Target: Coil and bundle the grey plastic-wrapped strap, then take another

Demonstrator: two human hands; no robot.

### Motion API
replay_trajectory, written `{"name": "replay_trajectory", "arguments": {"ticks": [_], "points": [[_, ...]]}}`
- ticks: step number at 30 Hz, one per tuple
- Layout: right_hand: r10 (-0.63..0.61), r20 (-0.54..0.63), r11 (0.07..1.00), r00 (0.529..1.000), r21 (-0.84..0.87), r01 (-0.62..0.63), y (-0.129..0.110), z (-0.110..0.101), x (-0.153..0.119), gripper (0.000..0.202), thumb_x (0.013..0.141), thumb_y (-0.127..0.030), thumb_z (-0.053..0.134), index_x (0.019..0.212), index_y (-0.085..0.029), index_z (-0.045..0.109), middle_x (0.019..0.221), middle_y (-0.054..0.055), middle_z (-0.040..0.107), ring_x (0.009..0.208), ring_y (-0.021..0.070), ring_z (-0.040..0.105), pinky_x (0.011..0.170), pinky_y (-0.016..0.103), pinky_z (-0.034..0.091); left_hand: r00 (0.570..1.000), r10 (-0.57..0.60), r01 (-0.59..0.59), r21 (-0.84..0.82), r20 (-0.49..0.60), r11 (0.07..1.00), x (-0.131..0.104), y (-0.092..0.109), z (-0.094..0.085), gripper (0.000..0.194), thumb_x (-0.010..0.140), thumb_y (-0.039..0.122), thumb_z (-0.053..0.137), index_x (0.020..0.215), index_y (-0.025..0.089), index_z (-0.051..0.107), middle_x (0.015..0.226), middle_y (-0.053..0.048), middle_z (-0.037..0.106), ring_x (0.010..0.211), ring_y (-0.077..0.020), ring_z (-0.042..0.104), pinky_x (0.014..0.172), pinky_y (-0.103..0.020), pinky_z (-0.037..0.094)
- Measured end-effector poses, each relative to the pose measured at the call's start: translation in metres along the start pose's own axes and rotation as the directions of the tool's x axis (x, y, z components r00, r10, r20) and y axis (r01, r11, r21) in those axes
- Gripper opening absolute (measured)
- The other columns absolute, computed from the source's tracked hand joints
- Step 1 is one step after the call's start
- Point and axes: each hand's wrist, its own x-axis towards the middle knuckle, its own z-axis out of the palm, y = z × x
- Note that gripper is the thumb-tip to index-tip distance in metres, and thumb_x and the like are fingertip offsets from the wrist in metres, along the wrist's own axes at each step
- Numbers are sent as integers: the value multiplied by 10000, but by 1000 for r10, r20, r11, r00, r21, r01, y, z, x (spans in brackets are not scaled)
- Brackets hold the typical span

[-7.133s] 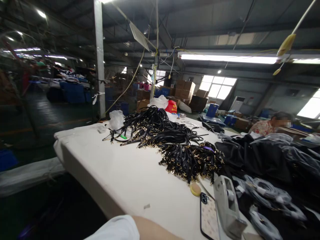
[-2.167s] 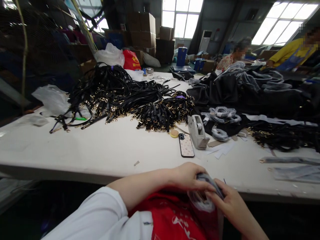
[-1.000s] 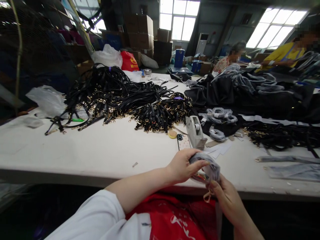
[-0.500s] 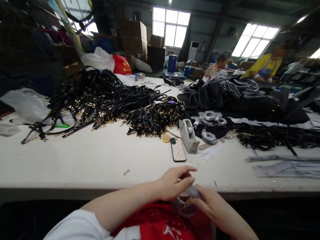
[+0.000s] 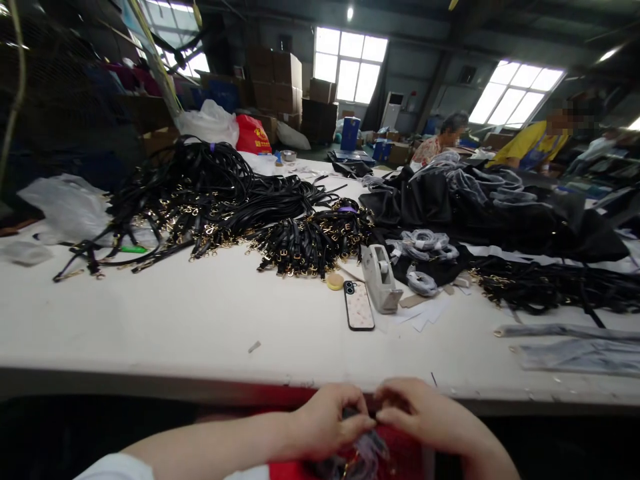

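My left hand (image 5: 330, 421) and my right hand (image 5: 425, 419) meet below the near edge of the white table (image 5: 200, 320), over my lap. Both are closed on a coiled strap in a clear plastic wrap (image 5: 365, 457), of which only a grey bit and a gold clasp show between the fingers. A red apron lies under it. On the table ahead lie a phone (image 5: 359, 305) with a patterned case and a grey tape dispenser (image 5: 380, 279).
A big heap of black straps with gold buckles (image 5: 240, 207) covers the table's far left. Black bags and wrapped coils (image 5: 425, 240) lie at the right, flat plastic sleeves (image 5: 575, 343) at the near right. Two people work at the far right. Cartons stand behind.
My hands dropped with the wrapped strap from table-edge height into my lap. The view tilted down slightly since half a second ago.
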Motion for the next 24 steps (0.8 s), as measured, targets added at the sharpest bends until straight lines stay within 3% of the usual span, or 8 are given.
{"name": "replay_trajectory", "arguments": {"ticks": [3,6,10,13,16,19,21,24], "points": [[65,-373,959,925,-234,-162,35,-23,33,288,954,-329,442,1010,-215,701,1040,54,731,973,204,661,869,273,492,1000,-2,2,24,11,1000,-2,-2,2,288,787,442,637,761,157,675,653,17,607,607,-107,500,547,-199,377],[132,-564,888,815,-299,-350,69,-31,72,348,931,-228,437,1208,-91,596,1230,204,623,1153,303,569,987,406,421,999,19,-22,70,51,997,-3,0,-2,326,811,460,608,758,151,698,626,13,604,576,-101,483,521,-191,367],[133,-631,802,764,-385,-457,95,-22,104,330,897,-230,543,1125,1,597,1123,292,622,1097,372,573,925,450,432,979,31,-39,32,202,999,-6,3,-12,349,850,455,564,893,156,738,721,-16,672,609,-110,527,567,-193,424],[108,-624,764,774,-446,-466,102,-16,112,212,926,-244,545,952,-59,645,974,208,668,969,305,622,845,412,462,954,34,-22,-44,298,999,-10,5,-18,375,871,455,536,1022,175,734,894,-48,725,702,-134,602,649,-207,482],[83,-625,748,776,-476,-463,107,-19,111,146,941,-209,548,875,-121,645,882,82,684,838,202,639,779,346,476,958,44,-42,-15,283,999,-13,8,-18,373,875,433,522,1041,178,738,963,-61,738,773,-154,638,719,-225,501],[72,-676,734,733,-462,-498,110,-32,99,153,928,-148,544,824,-137,655,809,75,693,767,190,650,685,290,450,959,33,-34,-2,280,999,-14,9,-13,377,850,431,551,1045,171,742,965,-74,744,780,-166,652,719,-232,505],[84,-758,715,647,-406,-569,108,-42,80,194,947,-169,501,847,-129,663,809,122,699,770,225,659,638,299,425,964,52,-47,-27,259,999,-12,6,-10,362,817,424,596,1021,168,750,941,-74,748,769,-164,650,723,-232,501],[139,-893,687,427,-224,-691,95,-50,38,332,1003,-266,357,1025,-101,644,752,140,693,688,271,651,572,337,401,997,-3,10,-96,80,995,-3,0,-11,331,778,414,637,931,148,764,841,-56,740,710,-156,621,667,-236,483]]}}
